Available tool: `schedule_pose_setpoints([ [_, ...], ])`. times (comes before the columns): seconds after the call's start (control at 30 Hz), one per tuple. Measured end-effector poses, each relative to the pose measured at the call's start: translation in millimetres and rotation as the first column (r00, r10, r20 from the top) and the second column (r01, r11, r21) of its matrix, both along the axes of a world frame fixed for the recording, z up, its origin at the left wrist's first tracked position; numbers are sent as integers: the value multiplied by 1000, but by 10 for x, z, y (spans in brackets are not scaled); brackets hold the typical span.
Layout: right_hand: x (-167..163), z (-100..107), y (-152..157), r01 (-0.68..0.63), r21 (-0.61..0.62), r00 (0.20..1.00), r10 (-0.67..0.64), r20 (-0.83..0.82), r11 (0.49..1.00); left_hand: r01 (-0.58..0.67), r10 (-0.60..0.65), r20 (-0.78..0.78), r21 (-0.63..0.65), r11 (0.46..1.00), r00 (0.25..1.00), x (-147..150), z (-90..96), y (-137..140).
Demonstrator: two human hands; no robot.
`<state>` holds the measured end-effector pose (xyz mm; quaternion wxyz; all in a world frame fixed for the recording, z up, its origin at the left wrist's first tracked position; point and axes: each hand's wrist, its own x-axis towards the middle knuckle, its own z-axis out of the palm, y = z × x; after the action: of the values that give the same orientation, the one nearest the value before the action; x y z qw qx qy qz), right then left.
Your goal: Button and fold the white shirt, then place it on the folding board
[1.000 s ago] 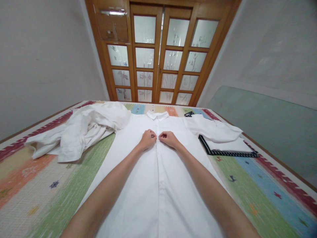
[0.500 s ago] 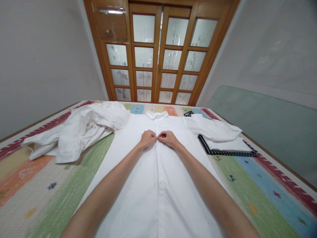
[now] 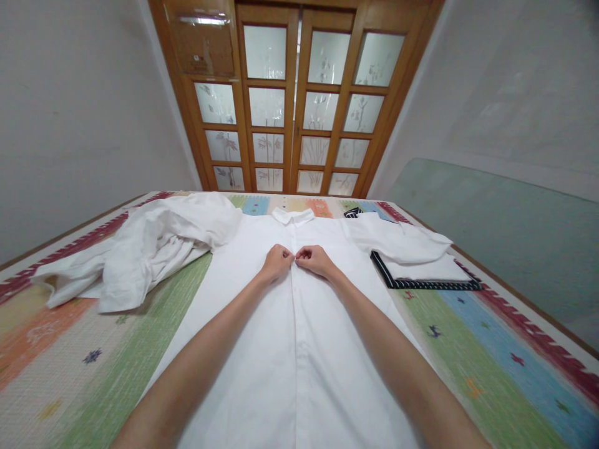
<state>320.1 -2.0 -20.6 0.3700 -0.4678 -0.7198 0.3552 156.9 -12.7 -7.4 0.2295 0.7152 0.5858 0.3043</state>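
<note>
White shirt (image 3: pixel 243 349) lies flat, front up, along middle of striped, woven-looking cover (image 3: pixel 116 380); small pointed collar (image 3: pixel 292 216) at far end. Left hand (image 3: pixel 278 260) and right hand (image 3: pixel 314 260) both pinch shirt's centre strip at fingertips. Two forearms hide parts of shirt. One crumpled white heap (image 3: pixel 163 234) adjoins left shoulder. Right short sleeve (image 3: pixel 402 240) overlaps one folded white cloth (image 3: pixel 435 272) with black patterned edging. Beyond: wooden doors (image 3: pixel 294 137), fifteen glass panes.
</note>
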Motion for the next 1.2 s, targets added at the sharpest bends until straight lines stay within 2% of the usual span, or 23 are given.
schedule_pose_setpoints([
  [0.2, 2, -26, 13, 8, 5, 1000, -8, 0, 1000, -18, 18, -10, 9, 1000, 1000, 44, 23, -48],
  [0.37, -2, -19, 11, 3, 12, 1000, -3, -5, 1000, -78, 78, -8, -44, 996, 997, 47, 89, -74],
  [0.57, -3, 2, 6, -2, 17, 1000, 2, 5, 1000, -125, 136, 81, -120, 985, 987, 22, 148, -97],
  [0.73, 3, 5, 0, 1, 7, 1000, -1, -2, 1000, -183, 232, 209, -230, 956, 950, 26, 109, -80],
  [0.87, 7, -20, 15, 4, 7, 1000, -4, 1, 1000, -162, 265, 332, -307, 938, 905, 26, 51, -46],
  [1.2, 6, -30, 56, 41, 58, 996, -46, 77, 997, -139, 279, 419, -334, 932, 864, 17, -52, -17],
])
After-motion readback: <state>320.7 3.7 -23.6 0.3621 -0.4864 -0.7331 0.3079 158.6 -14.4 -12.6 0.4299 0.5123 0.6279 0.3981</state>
